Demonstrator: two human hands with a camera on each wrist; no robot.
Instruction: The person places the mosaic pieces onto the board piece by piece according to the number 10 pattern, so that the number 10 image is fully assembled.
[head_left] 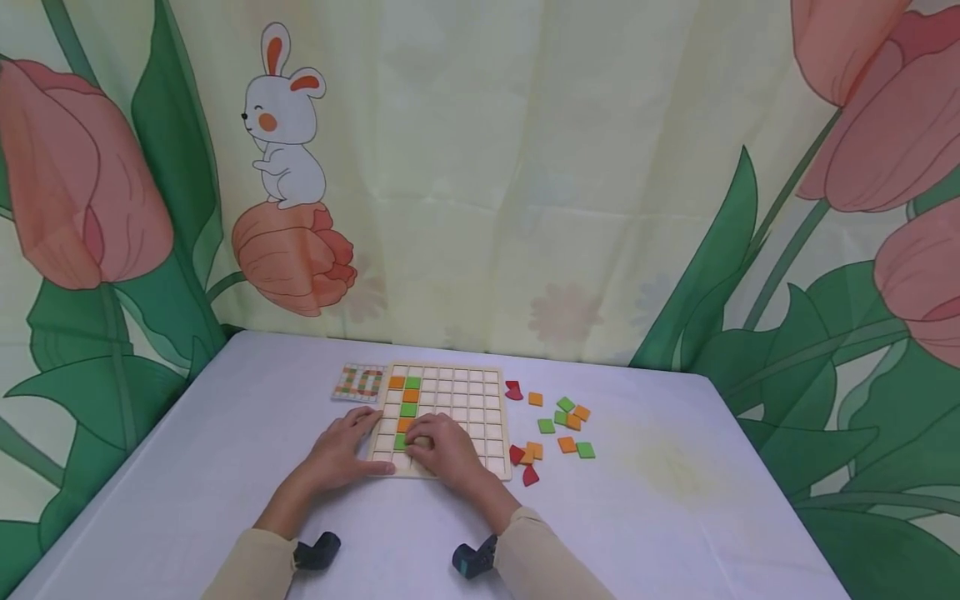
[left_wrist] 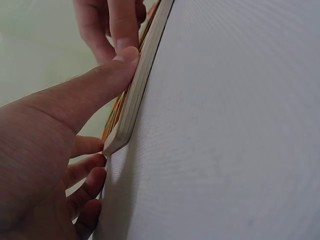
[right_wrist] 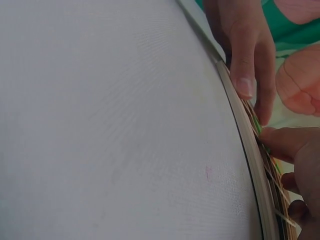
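A wooden grid board lies flat, with a line of alternating orange and green square tiles down its second column and one orange tile at top left. My left hand rests at its near left corner, fingers spread along the left side, thumb on the near edge. My right hand is over the board, with curled fingers and thumb at the lowest green tile, seeming to pinch it. The fingertips partly hide this tile.
A pattern card with coloured squares lies left of the board. To the right are loose orange and green tiles and several red pieces. A printed curtain hangs behind the white-covered table.
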